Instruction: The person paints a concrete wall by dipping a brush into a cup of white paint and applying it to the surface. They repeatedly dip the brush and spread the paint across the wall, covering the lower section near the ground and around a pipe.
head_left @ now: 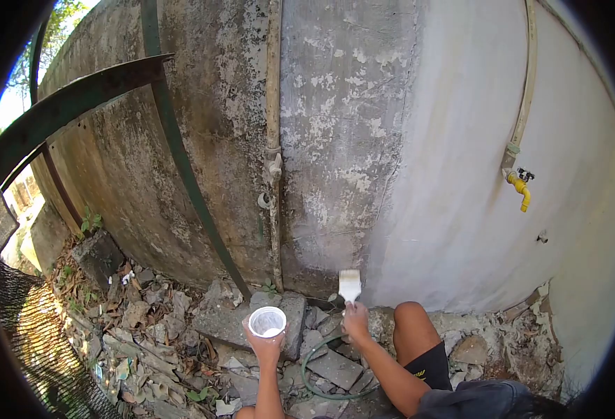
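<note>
My left hand [265, 343] is wrapped round a white plastic cup [257, 328] with some white paint [272, 332] in the bottom. In my right hand [355, 321] is a paintbrush [350, 286] with a white handle, its bristles pointing up against the low part of the wall. Behind the brush, the wall [342, 160] is grey with patches of flaking paint. Right of it, a stretch of wall [454, 174] has a smoother whitish coat.
A pipe [274, 84] with a valve runs down the wall. Yellow tap [520, 188] sticks out at right. Green metal frame [181, 150] leans at left. Broken concrete slabs [335, 369], rubble, dry leaves and a green hose [307, 380] cover the ground. Dark netting [49, 342] hangs lower left.
</note>
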`<state>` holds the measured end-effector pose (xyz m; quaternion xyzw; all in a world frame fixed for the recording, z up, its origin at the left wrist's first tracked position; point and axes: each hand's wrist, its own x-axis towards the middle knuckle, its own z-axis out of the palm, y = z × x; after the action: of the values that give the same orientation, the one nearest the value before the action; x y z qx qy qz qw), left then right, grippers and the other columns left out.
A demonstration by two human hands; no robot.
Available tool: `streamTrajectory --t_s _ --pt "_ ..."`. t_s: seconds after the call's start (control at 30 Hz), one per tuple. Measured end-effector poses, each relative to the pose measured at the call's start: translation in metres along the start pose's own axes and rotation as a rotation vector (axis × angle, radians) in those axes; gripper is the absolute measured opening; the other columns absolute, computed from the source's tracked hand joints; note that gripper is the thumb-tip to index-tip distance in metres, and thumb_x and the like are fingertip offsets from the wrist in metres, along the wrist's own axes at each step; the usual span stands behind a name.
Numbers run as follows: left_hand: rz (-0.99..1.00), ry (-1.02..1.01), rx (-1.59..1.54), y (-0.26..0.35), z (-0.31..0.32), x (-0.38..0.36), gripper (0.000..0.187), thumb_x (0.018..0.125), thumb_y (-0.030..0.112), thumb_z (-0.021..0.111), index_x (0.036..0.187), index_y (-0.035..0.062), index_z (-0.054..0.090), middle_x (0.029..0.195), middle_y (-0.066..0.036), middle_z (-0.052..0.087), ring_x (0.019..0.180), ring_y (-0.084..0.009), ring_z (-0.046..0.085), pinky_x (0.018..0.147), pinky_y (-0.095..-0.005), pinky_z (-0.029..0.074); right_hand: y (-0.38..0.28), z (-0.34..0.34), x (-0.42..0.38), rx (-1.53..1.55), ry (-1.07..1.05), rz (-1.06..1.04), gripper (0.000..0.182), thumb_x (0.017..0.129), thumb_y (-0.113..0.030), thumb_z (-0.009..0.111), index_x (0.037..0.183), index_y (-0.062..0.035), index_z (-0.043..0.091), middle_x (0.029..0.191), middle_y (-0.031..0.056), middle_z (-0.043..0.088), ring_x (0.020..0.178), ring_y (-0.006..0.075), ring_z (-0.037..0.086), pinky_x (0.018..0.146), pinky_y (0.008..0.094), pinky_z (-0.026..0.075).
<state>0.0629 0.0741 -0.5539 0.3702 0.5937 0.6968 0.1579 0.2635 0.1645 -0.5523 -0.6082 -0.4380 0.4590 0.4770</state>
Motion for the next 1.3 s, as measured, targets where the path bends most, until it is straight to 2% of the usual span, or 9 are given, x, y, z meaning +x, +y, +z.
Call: streamTrajectory --t_s 0.23,0.4,0.5,0.6,0.8,0.9,1.03,1.13,1.3 --pt "0.004 -0.002 -0.018 -0.004 0.003 -0.004 0.080 0.053 0.010 0.088 0.118 0.0011 0.041 0.109 -0.012 0.053 0.102 -0.0235 0.054 0.092 -0.0352 0.042 -0.138 0.005 -0.015 0.262 -0.070 -0.311 0.023 0.099 -0.024 0.046 0.109 -0.0027 0.048 0.064 -0.0011 0.046 0.040 0.0050 0.039 0.031 0.0225 0.028" --pt "0.015 -0.012 -0.014 0.007 0.004 -0.004 0.080 0.053 0.009 0.088 0.118 0.0013 0.041 0.108 -0.011 0.054 0.103 -0.0216 0.055 0.093 -0.0341 0.043 0.006 0.015 0.036 -0.126 0.115 -0.279 0.026 0.096 -0.023 0.049 0.104 0.0018 0.054 0.069 0.0103 0.056 0.054 0.0194 0.053 0.049 0.0333 0.041" --pt "0.004 -0.017 -0.021 0.008 0.004 -0.005 0.080 0.053 0.009 0.088 0.117 0.0013 0.041 0.108 -0.011 0.054 0.103 -0.0223 0.055 0.092 -0.0345 0.043 0.117 0.018 0.059 -0.246 0.164 -0.132 0.024 0.096 -0.023 0.048 0.098 0.0005 0.054 0.066 0.0088 0.053 0.048 0.0162 0.049 0.041 0.0320 0.036" --pt "-0.009 -0.015 -0.041 0.006 0.006 -0.004 0.079 0.053 0.009 0.088 0.117 0.0012 0.042 0.108 -0.012 0.054 0.101 -0.0234 0.055 0.092 -0.0351 0.043 0.042 0.002 0.017 0.055 0.008 0.183 0.022 0.097 -0.023 0.047 0.095 -0.0017 0.051 0.063 0.0054 0.048 0.040 0.0112 0.044 0.032 0.0285 0.031" --pt "-0.003 -0.011 -0.014 0.006 0.007 -0.002 0.080 0.052 0.009 0.088 0.117 0.0014 0.041 0.109 -0.012 0.054 0.102 -0.0229 0.054 0.092 -0.0343 0.043 -0.150 -0.006 -0.021 0.303 -0.090 -0.180 0.026 0.098 -0.025 0.048 0.104 -0.0004 0.050 0.068 0.0025 0.050 0.043 0.0098 0.044 0.036 0.0294 0.035" --pt "-0.017 -0.007 -0.036 0.008 0.007 -0.006 0.080 0.052 0.008 0.088 0.117 0.0012 0.041 0.108 -0.011 0.053 0.102 -0.0228 0.054 0.092 -0.0343 0.043 -0.127 0.006 -0.006 -0.016 0.114 -0.684 0.032 0.098 -0.026 0.047 0.112 0.0023 0.050 0.073 0.0051 0.054 0.053 0.0120 0.051 0.045 0.0292 0.041" --pt "-0.017 -0.016 -0.057 0.002 0.006 -0.005 0.080 0.053 0.008 0.088 0.117 0.0010 0.041 0.107 -0.011 0.054 0.102 -0.0226 0.054 0.091 -0.0344 0.043 -0.035 0.011 0.019 -0.303 0.245 -0.567 0.030 0.095 -0.021 0.048 0.104 0.0068 0.054 0.081 0.0240 0.062 0.075 0.0397 0.061 0.068 0.0462 0.046" --pt "-0.007 -0.025 -0.066 -0.005 0.004 -0.004 0.079 0.053 0.008 0.088 0.117 0.0011 0.041 0.107 -0.011 0.054 0.101 -0.0223 0.054 0.091 -0.0345 0.043 0.105 0.018 0.041 -0.316 0.129 -0.153 0.030 0.094 -0.023 0.049 0.104 0.0053 0.056 0.085 0.0240 0.063 0.079 0.0442 0.060 0.069 0.0464 0.047" --pt "-0.003 -0.025 -0.063 -0.001 0.003 -0.003 0.078 0.053 0.009 0.088 0.116 0.0013 0.042 0.107 -0.011 0.054 0.101 -0.0226 0.055 0.091 -0.0348 0.043 0.003 0.018 0.013 0.097 -0.062 0.111 0.024 0.097 -0.024 0.046 0.093 -0.0009 0.051 0.064 0.0050 0.050 0.044 0.0142 0.048 0.034 0.0307 0.038"
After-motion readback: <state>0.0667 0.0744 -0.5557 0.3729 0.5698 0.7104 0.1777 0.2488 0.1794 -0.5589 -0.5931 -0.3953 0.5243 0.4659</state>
